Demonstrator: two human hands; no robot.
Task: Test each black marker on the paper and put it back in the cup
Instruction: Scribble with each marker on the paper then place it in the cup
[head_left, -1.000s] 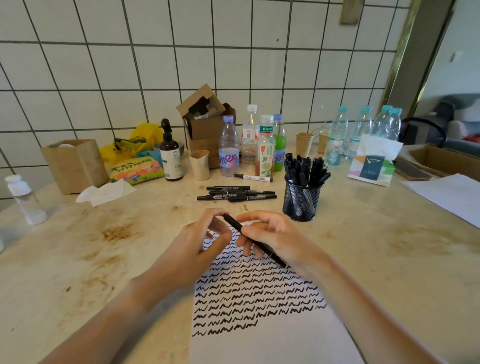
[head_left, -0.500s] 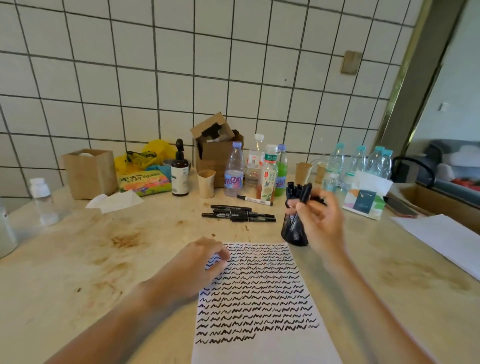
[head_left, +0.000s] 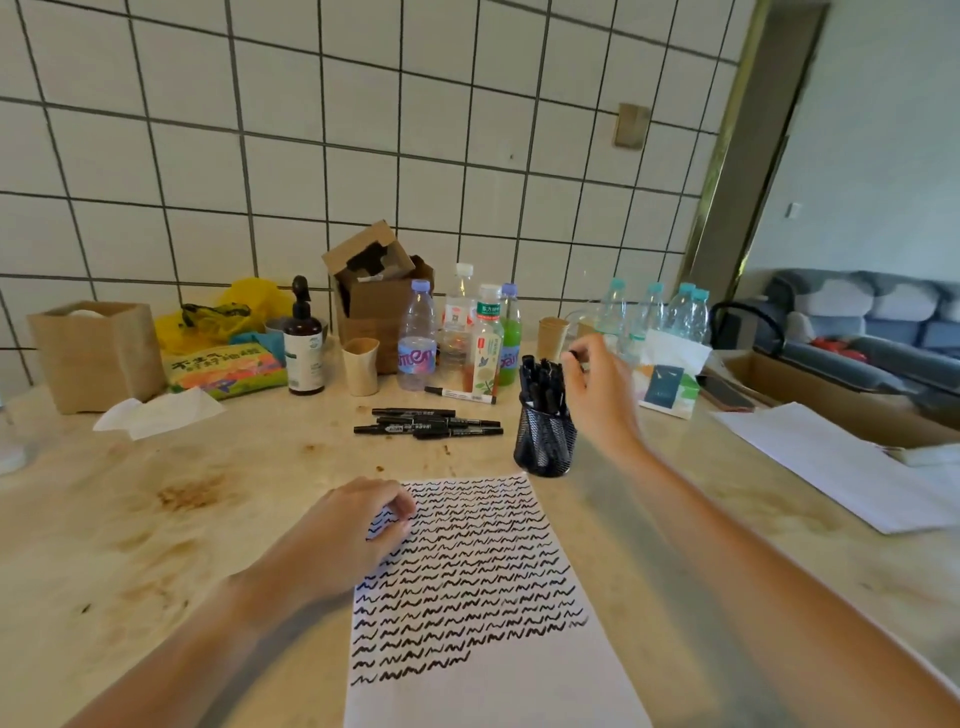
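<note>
1. Just beyond the far right corner of the white sheet of paper stands the black wire-mesh cup, upright on the beige stone table and filled with black markers standing on end.
2. The right hand hovers just right of the cup's marker tops, its fingers loosely curled. The fingertips are at the top of one marker; whether they pinch it cannot be told.
3. The left hand rests on the paper's upper left corner, fingers curled under; nothing shows in its grip.
4. The paper is covered with rows of black wavy test strokes; its near end is blank.
5. Left of the cup, apart from it, four loose black markers lie side by side on the table. One white-barrelled marker lies just behind them.
6. Behind the cup, along the tiled wall, stand several plastic drink bottles, a brown cardboard box with an open flap and a dark pump bottle.
7. Right of the cup lie further white sheets.
</note>
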